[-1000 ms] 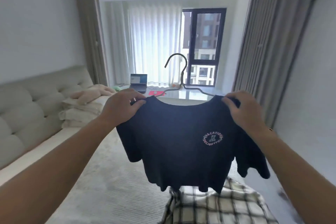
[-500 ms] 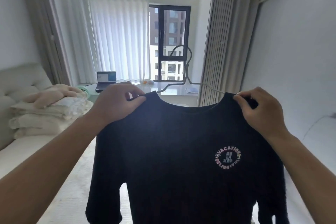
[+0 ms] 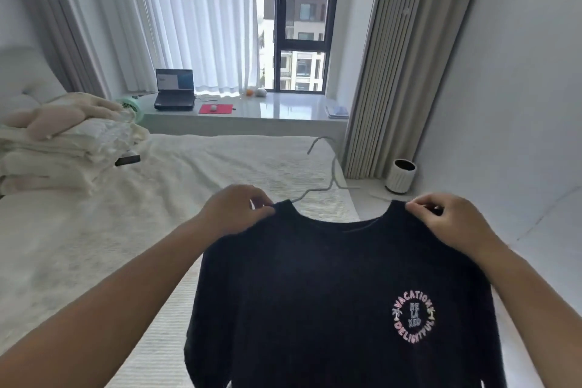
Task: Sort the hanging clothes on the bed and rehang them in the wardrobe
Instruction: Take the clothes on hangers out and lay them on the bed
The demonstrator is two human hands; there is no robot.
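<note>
Left hand (image 3: 234, 209) pinches the left shoulder of a black T-shirt (image 3: 315, 293) beside the neckline, fingers curled onto the fabric. Right hand (image 3: 447, 220) pinches the opposite shoulder in the same manner, thumb and fingertips closed on the cloth. Both forearms reach in from the lower corners of the view.

T-shirt is held spread between the two hands, front facing the camera, above the near edge of the bed (image 3: 94, 230). A round pink printed logo (image 3: 414, 320) sits on the chest toward the right side (lettering reads "VACATION" and "DELIGHTFUL"). A grey wire hanger (image 3: 330, 179) is inside the neck opening; its hook rises behind the collar and tilts to the left.

Bed carries a white textured cover. At its left side lies a stack of folded cream bedding (image 3: 63, 148) with a pale plush item on top, and a small dark object just beside the stack.

Beyond the bed, a white windowsill worktop (image 3: 283, 109) holds an open laptop (image 3: 174, 90), a red mat (image 3: 215, 109) and some small items too blurred to identify. White sheer curtains (image 3: 195, 16) hang left of the window (image 3: 299, 19); beige curtains (image 3: 387, 57) hang on its right. A white cylindrical device (image 3: 400, 175) stands on the floor near the beige curtains.
</note>
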